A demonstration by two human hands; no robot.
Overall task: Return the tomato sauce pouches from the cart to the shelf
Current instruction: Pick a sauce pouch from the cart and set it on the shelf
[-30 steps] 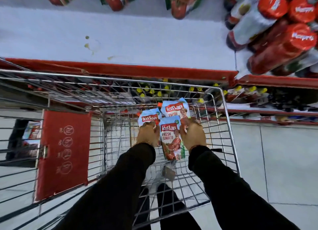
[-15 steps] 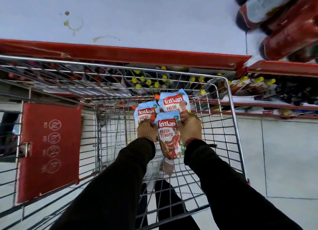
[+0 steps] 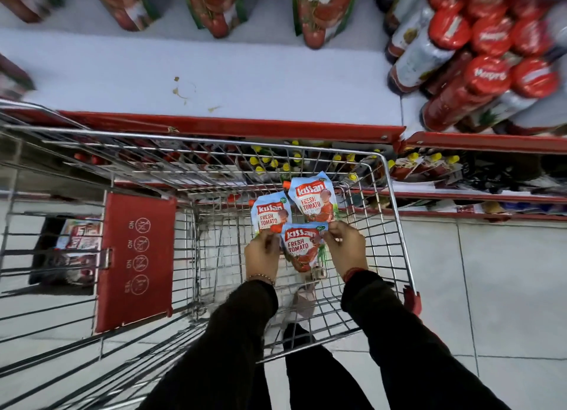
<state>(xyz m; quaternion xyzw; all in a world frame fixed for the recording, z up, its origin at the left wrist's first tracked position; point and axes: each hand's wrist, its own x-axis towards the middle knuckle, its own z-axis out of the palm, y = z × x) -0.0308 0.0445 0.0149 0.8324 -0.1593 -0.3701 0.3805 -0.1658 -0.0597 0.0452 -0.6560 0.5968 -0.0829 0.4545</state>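
Observation:
Three blue-and-red tomato sauce pouches are inside the wire cart [image 3: 395,194]. My left hand [image 3: 262,253] pinches the left pouch [image 3: 270,214] and also touches the front pouch [image 3: 302,245]. My right hand [image 3: 345,247] grips the front pouch's right top corner, and the far pouch [image 3: 316,199] rises just above its fingers. All three pouches fan out between the two hands above the cart floor. The white shelf [image 3: 245,81] with its red front lip lies directly beyond the cart.
Tall tomato ketchup pouches [image 3: 322,10] stand at the shelf's back. Red-capped bottles [image 3: 484,56] crowd the shelf's right end. A red child-seat flap [image 3: 136,262] hangs on the cart's left. Lower shelves with yellow-capped bottles [image 3: 276,161] show through the cart's wires. Grey floor tiles lie to the right.
The view tilted up, so more of the shelf and its standing pouches shows. My hands shifted to the pouches' top corners; the pouches stay fanned inside the cart.

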